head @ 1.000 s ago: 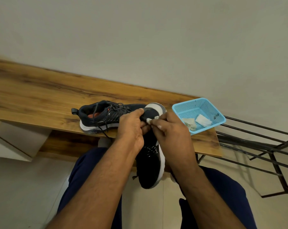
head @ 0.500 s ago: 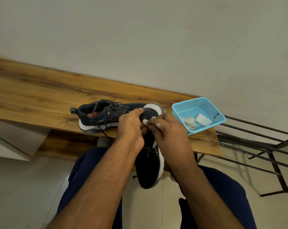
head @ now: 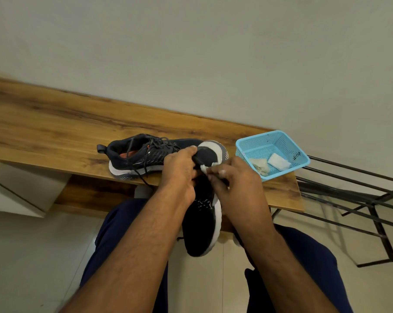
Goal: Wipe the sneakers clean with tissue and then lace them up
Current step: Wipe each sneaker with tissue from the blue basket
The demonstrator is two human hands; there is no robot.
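- Wooden bench point(head: 55, 132), long, set against a pale wall; it carries one sneaker and a basket.
- Black metal rack point(head: 358, 199), thin bars, standing just beyond the bench's right end.
- Navy trousers point(head: 128, 245) on the seated person, knees apart under the forearms.
- Held sneaker point(head: 202, 227), black with a white sole, toe pointing down towards the person, its upper end hidden behind the hands.
- Second sneaker point(head: 137, 159), dark navy, white sole, orange lining, lying on the bench with loose laces, just behind the hands.
- Blue plastic basket point(head: 256, 150) at the bench's right end, holding two crumpled used tissues point(head: 279, 162).
- Left hand point(head: 179, 175), fingers curled round the held sneaker's upper part.
- Right hand point(head: 234, 179), fingertips pinching a small white tissue point(head: 204, 168) against that shoe.
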